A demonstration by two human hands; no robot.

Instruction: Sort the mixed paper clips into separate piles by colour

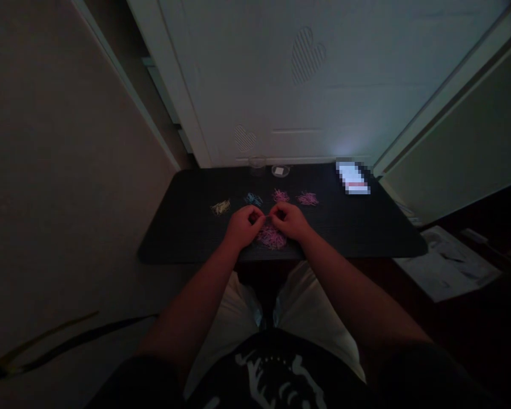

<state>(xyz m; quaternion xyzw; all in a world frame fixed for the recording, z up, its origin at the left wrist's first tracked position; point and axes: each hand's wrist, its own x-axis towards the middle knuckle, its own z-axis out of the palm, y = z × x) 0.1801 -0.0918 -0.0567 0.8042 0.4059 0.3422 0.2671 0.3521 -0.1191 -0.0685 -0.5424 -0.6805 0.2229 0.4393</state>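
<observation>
My left hand and my right hand meet over a black table, fingers pinched together around something small that I cannot make out in the dim light. Directly under them lies a mixed pile of pink and purple paper clips. Further back, small sorted heaps sit in a row: yellow clips, blue clips, pink clips and purple clips.
A clear cup and a small round lid or dish stand at the table's far edge. A lit blurred screen lies at the back right. White door behind; papers on the floor to the right.
</observation>
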